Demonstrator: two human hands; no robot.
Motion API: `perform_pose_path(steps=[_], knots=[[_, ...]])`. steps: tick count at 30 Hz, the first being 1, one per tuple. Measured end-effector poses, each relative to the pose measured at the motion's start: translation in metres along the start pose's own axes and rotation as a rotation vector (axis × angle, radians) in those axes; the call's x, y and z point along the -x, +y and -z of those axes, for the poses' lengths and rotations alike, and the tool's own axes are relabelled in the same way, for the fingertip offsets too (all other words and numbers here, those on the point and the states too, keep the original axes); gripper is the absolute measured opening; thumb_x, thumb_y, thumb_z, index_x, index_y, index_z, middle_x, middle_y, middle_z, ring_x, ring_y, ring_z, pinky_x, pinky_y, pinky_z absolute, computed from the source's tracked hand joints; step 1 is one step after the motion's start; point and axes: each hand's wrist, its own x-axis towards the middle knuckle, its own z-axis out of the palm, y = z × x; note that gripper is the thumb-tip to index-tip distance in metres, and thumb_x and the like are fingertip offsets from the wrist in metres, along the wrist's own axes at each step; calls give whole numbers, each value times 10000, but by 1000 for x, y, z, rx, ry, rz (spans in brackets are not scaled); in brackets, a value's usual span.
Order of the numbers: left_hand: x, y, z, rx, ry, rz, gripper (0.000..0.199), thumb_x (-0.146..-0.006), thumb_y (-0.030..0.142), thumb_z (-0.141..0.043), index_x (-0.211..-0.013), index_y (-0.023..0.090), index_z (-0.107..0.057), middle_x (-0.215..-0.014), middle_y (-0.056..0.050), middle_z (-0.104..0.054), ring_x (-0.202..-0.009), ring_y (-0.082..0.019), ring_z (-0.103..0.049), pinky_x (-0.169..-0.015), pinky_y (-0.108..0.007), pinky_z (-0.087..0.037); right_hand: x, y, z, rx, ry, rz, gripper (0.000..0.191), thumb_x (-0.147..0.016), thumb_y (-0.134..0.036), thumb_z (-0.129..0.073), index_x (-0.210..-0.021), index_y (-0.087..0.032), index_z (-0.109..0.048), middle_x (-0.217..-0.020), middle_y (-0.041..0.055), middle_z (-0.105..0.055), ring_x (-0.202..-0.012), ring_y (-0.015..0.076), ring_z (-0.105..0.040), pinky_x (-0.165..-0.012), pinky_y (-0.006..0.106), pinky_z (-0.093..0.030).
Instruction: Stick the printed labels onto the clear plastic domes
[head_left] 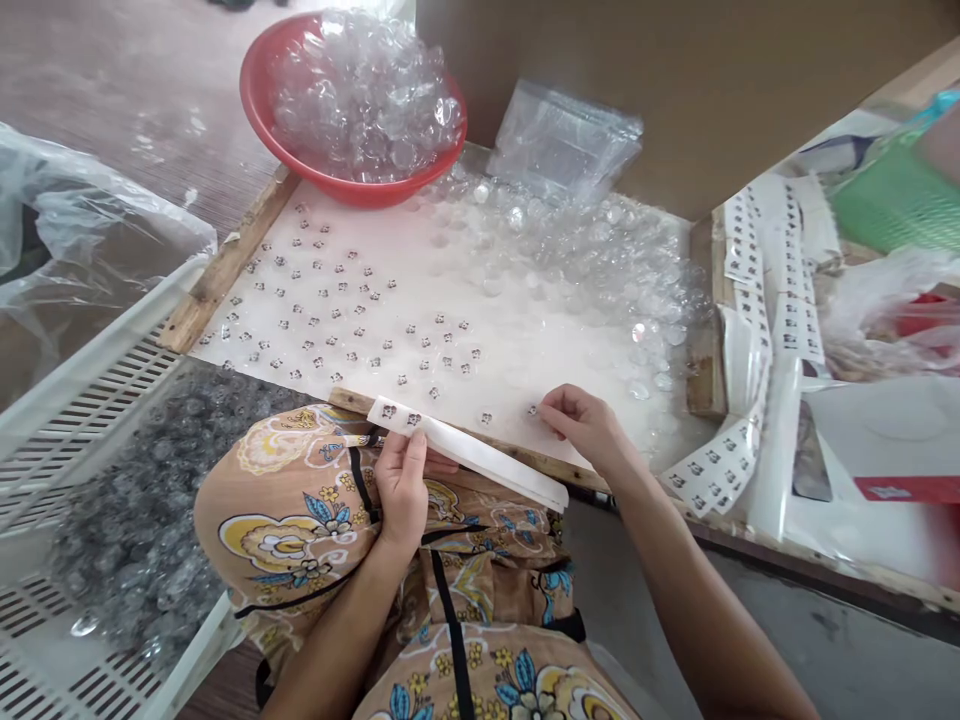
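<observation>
My left hand (405, 482) pinches a white sticker strip (480, 455) over my lap, along the board's front edge. Two small black-and-white panda stickers show near the strip's left end. My right hand (581, 425) is closed at the fingertips, low over the white board (517, 350), with a panda sticker (532, 410) at the finger ends. Whether that sticker lies on a clear plastic piece there, I cannot tell. Another panda sticker (487, 418) lies on the board between the hands. Several more spread over its left half, and clear plastic pieces (615, 255) heap at the back right.
A red basin (352, 190) piled with clear plastic pieces stands at the back left. Behind the board are clear bags (566, 140) and a cardboard wall (675, 90). Sticker sheets (795, 270) lie right. A white crate (97, 335) holding many clear pieces stands left.
</observation>
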Motion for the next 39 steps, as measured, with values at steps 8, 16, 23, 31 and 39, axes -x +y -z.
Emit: perform_pose_path(steps=[8, 16, 23, 31, 39], knots=[[-1, 1, -1, -30, 5, -1, 333, -831, 502, -667, -889, 175, -643, -583, 28, -636, -453, -143, -636, -443, -239, -561, 1, 0, -4, 264, 73, 47, 175, -791, -379, -591, -753, -208, -584, -677, 9, -593, -604, 146, -521, -572, 282, -407], [0, 1, 0, -32, 15, 15, 354, -826, 510, -670, -936, 174, -656, -615, 19, -646, -475, -145, -637, -465, -250, -570, -11, -14, -35, 352, 146, 206, 191, -807, -296, -591, -970, -205, -551, -778, 39, -666, -671, 192, -625, -635, 317, -463], [1, 2, 1, -117, 34, -55, 280, -874, 431, -642, -981, 177, -691, -868, -42, -725, -905, -226, -704, -812, -332, -588, -14, -79, -62, 268, -97, 400, 58, -877, -233, -578, -901, -202, -621, -794, 30, -701, -705, 155, -639, -666, 280, -476], [2, 2, -2, -93, -118, -44, 343, -812, 380, -729, -1067, 168, -644, -922, -72, -739, -837, -212, -716, -737, -300, -580, 7, -93, -96, 226, -189, 543, 76, -876, -143, -588, -876, -200, -638, -839, 26, -666, -750, 142, -613, -679, 268, -488], [0, 7, -5, -77, -55, -2, 310, -766, 381, -759, -946, 163, -633, -771, -24, -705, -629, -153, -673, -566, -247, -577, 7, -82, -69, 17, -32, 587, 64, -877, -247, -602, -820, -224, -617, -907, 56, -641, -855, 179, -618, -736, 326, -519]])
